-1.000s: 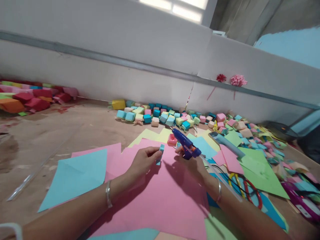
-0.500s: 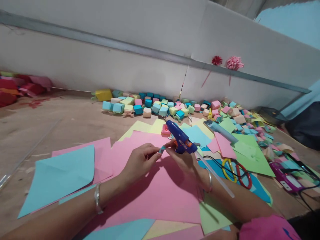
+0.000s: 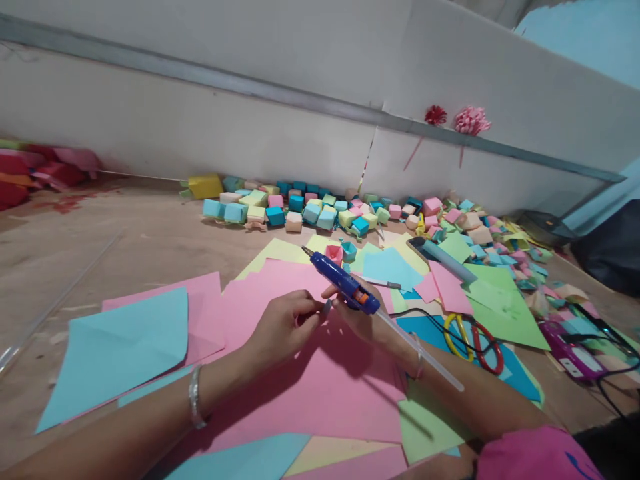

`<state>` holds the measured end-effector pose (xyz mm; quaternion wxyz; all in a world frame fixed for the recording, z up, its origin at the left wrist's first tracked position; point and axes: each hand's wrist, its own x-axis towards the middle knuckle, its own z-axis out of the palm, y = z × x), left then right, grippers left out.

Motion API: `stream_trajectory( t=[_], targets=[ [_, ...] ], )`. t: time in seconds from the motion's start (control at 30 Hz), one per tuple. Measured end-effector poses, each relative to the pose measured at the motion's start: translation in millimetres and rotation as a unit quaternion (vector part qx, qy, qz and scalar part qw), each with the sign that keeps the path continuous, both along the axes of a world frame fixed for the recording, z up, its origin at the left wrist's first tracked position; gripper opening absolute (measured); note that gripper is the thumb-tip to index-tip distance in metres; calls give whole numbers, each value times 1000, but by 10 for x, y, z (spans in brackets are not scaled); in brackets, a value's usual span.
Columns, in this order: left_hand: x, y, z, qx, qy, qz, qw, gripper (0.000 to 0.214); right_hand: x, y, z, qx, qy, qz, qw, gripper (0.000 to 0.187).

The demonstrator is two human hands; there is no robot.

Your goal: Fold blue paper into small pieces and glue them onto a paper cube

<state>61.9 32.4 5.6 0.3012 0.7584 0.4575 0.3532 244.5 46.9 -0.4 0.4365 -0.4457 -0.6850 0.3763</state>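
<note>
In my right hand [image 3: 363, 317] is a blue hot glue gun [image 3: 343, 281], its nozzle pointing up and left and a clear glue stick [image 3: 425, 350] trailing from its back. My left hand [image 3: 290, 327] pinches a tiny blue paper piece [image 3: 327, 308] between thumb and forefinger, close to the right hand's fingertips. Both hands are above a large pink paper sheet [image 3: 310, 393]. Just beyond the gun's nozzle sit a small open pink paper box [image 3: 333, 254] and a small open blue paper box [image 3: 349, 251].
Many small folded paper boxes [image 3: 295, 205] line the wall. A blue sheet [image 3: 125, 340] lies at left. Toward the right are red-and-yellow-handled scissors [image 3: 487, 348], a phone [image 3: 417, 247], a black cable and a magenta device [image 3: 570, 350]. Two paper flowers [image 3: 471, 121] are on the wall.
The glue gun has swung left and slightly down in my right hand, uncovering the small blue box. The blue paper piece between my fingers has turned and shows less.
</note>
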Motion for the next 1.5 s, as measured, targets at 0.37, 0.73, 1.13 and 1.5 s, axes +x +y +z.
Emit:
stream_trajectory(
  t=[0.37, 0.73, 1.13, 1.5],
  targets=[
    [16, 19, -35, -37, -51, 28, 998, 13, 48, -4, 53, 29, 14, 4, 999, 13],
    [-13, 58, 6, -32, -43, 40, 998, 13, -50, 153, -156, -62, 114, -86, 988, 15],
    [2, 53, 18, -89, -97, 15, 991, 14, -4, -10, 113, -201, 169, 13, 965, 13],
    [10, 25, -59, -35, -83, -25, 996, 33, -48, 58, -35, -278, 236, 0, 931, 28]
  ],
)
